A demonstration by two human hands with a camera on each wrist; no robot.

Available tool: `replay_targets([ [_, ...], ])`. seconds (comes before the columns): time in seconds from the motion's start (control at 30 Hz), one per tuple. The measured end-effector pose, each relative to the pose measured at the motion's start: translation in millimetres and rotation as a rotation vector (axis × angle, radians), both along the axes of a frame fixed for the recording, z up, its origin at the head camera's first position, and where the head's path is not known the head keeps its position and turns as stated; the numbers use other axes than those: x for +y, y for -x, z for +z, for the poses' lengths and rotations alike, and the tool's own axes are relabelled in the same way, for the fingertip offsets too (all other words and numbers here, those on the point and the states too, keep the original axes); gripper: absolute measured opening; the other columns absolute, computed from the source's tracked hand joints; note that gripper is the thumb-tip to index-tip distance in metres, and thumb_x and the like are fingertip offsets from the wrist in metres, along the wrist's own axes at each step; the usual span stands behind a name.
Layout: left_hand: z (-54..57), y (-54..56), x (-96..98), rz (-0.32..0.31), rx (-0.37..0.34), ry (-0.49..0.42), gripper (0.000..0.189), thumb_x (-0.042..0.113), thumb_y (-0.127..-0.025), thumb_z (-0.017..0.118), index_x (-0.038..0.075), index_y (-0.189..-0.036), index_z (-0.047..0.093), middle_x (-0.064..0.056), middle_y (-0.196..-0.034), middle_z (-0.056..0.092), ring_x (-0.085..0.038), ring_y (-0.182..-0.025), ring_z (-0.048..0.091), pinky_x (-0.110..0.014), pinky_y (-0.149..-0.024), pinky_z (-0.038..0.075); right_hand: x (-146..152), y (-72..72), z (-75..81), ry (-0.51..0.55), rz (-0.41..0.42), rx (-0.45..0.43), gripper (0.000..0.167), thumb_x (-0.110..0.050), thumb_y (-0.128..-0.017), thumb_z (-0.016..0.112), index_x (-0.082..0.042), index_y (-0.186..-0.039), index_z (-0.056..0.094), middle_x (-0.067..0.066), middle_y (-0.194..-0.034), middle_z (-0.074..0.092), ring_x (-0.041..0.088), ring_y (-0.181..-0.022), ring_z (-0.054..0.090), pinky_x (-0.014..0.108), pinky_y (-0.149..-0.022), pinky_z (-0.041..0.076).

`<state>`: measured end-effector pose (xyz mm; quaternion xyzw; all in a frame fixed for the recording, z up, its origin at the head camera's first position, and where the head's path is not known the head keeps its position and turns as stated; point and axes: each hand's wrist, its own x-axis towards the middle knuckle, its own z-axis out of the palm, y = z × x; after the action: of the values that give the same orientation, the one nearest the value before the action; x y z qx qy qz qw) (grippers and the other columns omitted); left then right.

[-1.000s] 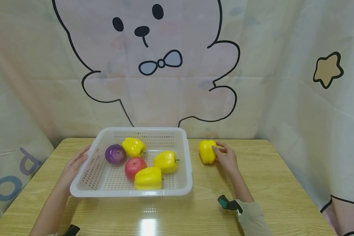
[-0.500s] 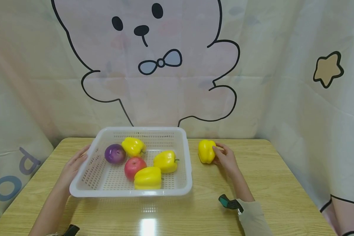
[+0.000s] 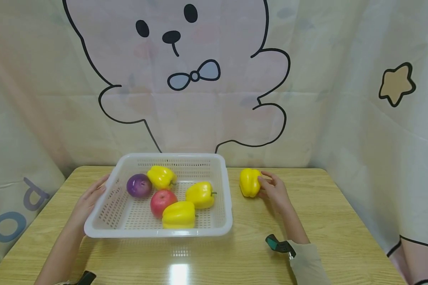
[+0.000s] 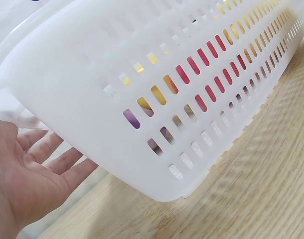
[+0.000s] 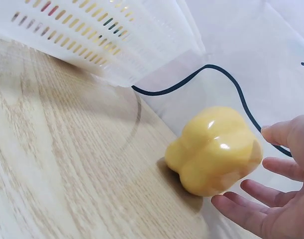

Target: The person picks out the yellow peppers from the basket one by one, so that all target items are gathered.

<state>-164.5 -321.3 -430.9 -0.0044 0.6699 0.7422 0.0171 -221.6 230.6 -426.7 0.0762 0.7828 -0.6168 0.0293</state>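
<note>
Pale cloth (image 3: 324,130) hung behind and beside a wood-grain table (image 3: 328,229). A cartoon animal (image 3: 232,35) with a bow tie (image 3: 209,71) filled the back, a star (image 3: 397,84) the right. White glare (image 3: 179,274) lay on the table

In the left wrist view, we see the basket (image 4: 72,89) cut by the top edge, and its wall hides the contents, so only small patches of red, purple and yellow reach us through the slots. Behind this wall the fingertips of the left hand (image 4: 37,181) are also hidden. In the head view, the front pepper (image 3: 178,215) covers one part of the red apple (image 3: 163,202). The right hand (image 5: 276,199) is cut by its wrist view's edge; whether all its fingers touch the outside pepper (image 5: 216,152), we cannot tell.
</note>
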Motion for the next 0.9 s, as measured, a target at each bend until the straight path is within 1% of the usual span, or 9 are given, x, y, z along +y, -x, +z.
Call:
replay_targets([
  [0.17, -0.2, 0.4, 0.0, -0.003, 0.004, -0.008, 0.035, 0.026, -0.116, 0.043, 0.049, -0.138, 0.058, 0.023, -0.113, 0.071, -0.002, -0.097, 0.071, -0.024, -0.077, 0.061, 0.1, 0.1, 4.6, -0.004, -0.003, 0.007, 0.060, -0.025, -0.112, 0.056, 0.003, -0.161, 0.035, 0.034, -0.148, 0.047, 0.033, -0.114, 0.069, 0.037, -0.089, 0.063],
  [0.4, -0.1, 0.0, 0.2, -0.006, -0.005, 0.007, 0.034, 0.028, -0.116, 0.042, 0.047, -0.141, 0.055, 0.023, -0.113, 0.070, -0.003, -0.097, 0.070, -0.024, -0.077, 0.061, 1.8, -1.3, 8.8, -0.025, -0.015, 0.029, 0.058, -0.025, -0.112, 0.055, 0.002, -0.160, 0.037, 0.032, -0.147, 0.048, 0.033, -0.115, 0.065, 0.045, -0.096, 0.060],
  [0.53, -0.1, -0.2, 0.2, -0.007, -0.005, 0.003, 0.034, 0.028, -0.116, 0.042, 0.048, -0.140, 0.055, 0.023, -0.113, 0.070, -0.003, -0.097, 0.070, -0.024, -0.077, 0.061, 2.8, -2.6, 12.0, -0.031, -0.009, 0.043, 0.056, -0.025, -0.112, 0.055, 0.002, -0.159, 0.038, 0.032, -0.147, 0.048, 0.039, -0.120, 0.061, 0.049, -0.099, 0.059],
  [0.7, -0.2, 0.2, 0.3, -0.021, 0.013, -0.017, 0.035, 0.026, -0.116, 0.041, 0.047, -0.139, 0.057, 0.021, -0.115, 0.071, -0.004, -0.098, 0.071, -0.026, -0.077, 0.062, 3.2, -4.9, 17.3, -0.041, 0.002, 0.053, 0.058, -0.027, -0.112, 0.055, 0.001, -0.160, 0.037, 0.032, -0.149, 0.046, 0.045, -0.128, 0.058, 0.049, -0.100, 0.059],
  [0.9, -0.4, 0.4, -0.4, -0.011, -0.006, 0.021, 0.034, 0.030, -0.116, 0.042, 0.047, -0.143, 0.053, 0.024, -0.114, 0.070, -0.003, -0.097, 0.071, -0.025, -0.077, 0.062, 2.6, -6.4, 22.5, -0.042, 0.005, 0.076, 0.058, -0.026, -0.112, 0.054, 0.002, -0.160, 0.037, 0.033, -0.150, 0.047, 0.047, -0.131, 0.057, 0.050, -0.101, 0.058],
])
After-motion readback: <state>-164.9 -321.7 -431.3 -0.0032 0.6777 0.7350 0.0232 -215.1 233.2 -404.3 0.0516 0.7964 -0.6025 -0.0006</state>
